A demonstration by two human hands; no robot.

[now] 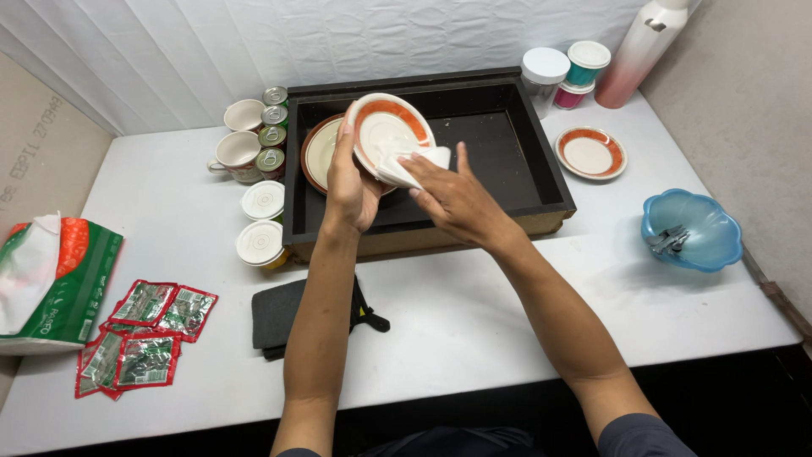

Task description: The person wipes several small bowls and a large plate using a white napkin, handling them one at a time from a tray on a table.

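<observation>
An orange-rimmed plate (385, 127) is held tilted over the dark tray (541, 173) by the left hand (351, 182), clamped on its edge. A white cloth (414, 165) is pressed against it by the right hand (457, 203). A second plate (320, 152) stands inside the tray. Small metal pieces, possibly clips, lie in the blue bowl (706, 254). Red-edged foil packets (144, 334) lie flat at the left.

At the far left edge of the desk (474, 313) lies a soft tissue pack (52, 283) — green, with an orange-red end and white tissue showing. Just beside it, towards the near edge, a cluster of flat foil sachets (144, 334) — silvery green with red borders — overlaps loosely. Further back, four small tins (272, 135) stand in a row against the dark tray (554, 182), with two round sealed cups (262, 222) with white lids nearer.
</observation>
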